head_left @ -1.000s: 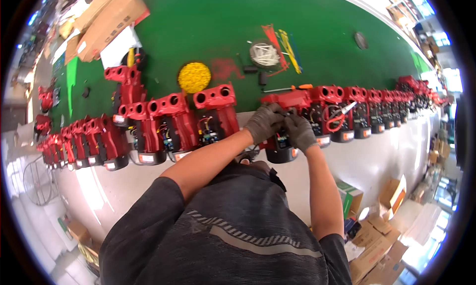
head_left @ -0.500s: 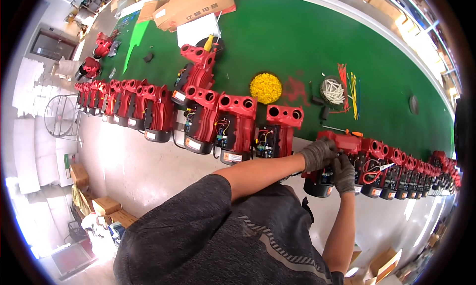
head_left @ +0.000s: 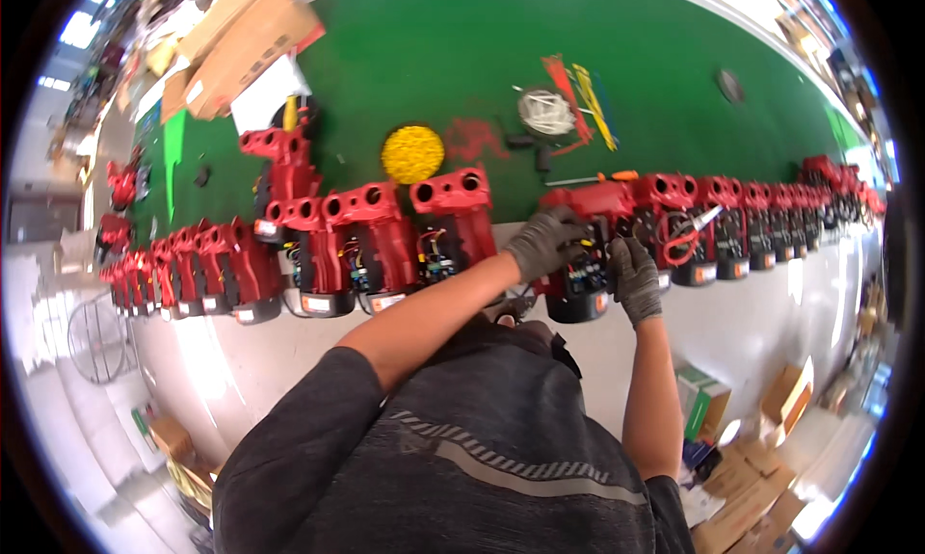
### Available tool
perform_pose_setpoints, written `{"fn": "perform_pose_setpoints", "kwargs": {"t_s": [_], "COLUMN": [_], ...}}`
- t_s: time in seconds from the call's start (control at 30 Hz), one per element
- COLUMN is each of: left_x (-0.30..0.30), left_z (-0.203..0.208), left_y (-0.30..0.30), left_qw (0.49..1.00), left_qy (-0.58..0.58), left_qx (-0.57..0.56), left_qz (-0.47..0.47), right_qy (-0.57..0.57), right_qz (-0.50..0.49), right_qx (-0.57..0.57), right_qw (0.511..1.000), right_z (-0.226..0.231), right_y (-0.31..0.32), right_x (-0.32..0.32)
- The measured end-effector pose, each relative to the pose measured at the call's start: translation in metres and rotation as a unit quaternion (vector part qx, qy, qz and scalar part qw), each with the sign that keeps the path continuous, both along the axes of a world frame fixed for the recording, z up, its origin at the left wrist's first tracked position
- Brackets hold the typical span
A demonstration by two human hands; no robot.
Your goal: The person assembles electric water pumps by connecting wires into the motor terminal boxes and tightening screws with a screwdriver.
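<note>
Both my hands wear grey work gloves and are at one red motor unit [head_left: 599, 202] with a black round end, near the table's front edge. Its side box is uncovered, showing a circuit board [head_left: 584, 270] and small wires. My left hand [head_left: 545, 246] lies at the unit's left, its curled fingertips meeting at the top of the board. On the other side my right hand [head_left: 636, 279] has its fingers pinched beside a small dark piece at the box's upper right. What either hand holds is too small to tell. Just beyond the unit lies an orange-handled screwdriver [head_left: 617, 177].
Red-handled scissors [head_left: 682, 238] rest on the neighbouring units at right. More red motor units [head_left: 364, 207] line the table edge on both sides. Farther back are a bowl of yellow connectors [head_left: 413, 153], a bowl of white sticks [head_left: 546, 112] and red and yellow cable ties [head_left: 593, 106].
My view has swung right, so the table appears shifted leftward. My hands have moved slightly apart on the same unit, and more of its circuit board shows between them.
</note>
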State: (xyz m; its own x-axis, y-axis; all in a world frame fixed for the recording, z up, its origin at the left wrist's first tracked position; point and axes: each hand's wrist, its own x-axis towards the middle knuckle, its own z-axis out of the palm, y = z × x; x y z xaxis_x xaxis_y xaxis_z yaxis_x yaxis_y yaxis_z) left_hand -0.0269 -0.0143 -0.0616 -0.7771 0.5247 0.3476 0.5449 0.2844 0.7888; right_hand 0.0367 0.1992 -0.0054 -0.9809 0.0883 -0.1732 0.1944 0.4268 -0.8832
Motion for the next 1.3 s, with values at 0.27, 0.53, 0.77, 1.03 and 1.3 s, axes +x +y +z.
{"fn": "perform_pose_setpoints", "kwargs": {"t_s": [0.27, 0.53, 0.77, 1.03, 1.3], "left_x": [-0.024, -0.078, -0.09, -0.11, -0.131], "left_z": [0.027, 0.086, 0.056, 0.045, 0.055], "left_y": [-0.029, 0.04, 0.053, 0.02, -0.001], "left_qw": [0.991, 0.945, 0.923, 0.952, 0.939], "left_qy": [-0.084, -0.208, -0.158, -0.133, -0.11], "left_qx": [-0.073, -0.243, -0.349, -0.276, -0.327], "left_qz": [-0.072, -0.072, -0.033, -0.008, 0.007], "right_qy": [-0.218, -0.28, -0.211, -0.22, -0.213], "right_qz": [-0.269, -0.283, -0.222, -0.228, -0.22], "right_qx": [-0.145, -0.46, -0.695, -0.658, -0.675], "right_qw": [0.927, 0.794, 0.65, 0.684, 0.671], "right_z": [-0.045, -0.071, -0.078, -0.086, -0.112], "right_y": [0.009, -0.022, -0.045, -0.043, -0.071], "right_x": [0.112, 0.108, 0.099, 0.079, 0.045]}}
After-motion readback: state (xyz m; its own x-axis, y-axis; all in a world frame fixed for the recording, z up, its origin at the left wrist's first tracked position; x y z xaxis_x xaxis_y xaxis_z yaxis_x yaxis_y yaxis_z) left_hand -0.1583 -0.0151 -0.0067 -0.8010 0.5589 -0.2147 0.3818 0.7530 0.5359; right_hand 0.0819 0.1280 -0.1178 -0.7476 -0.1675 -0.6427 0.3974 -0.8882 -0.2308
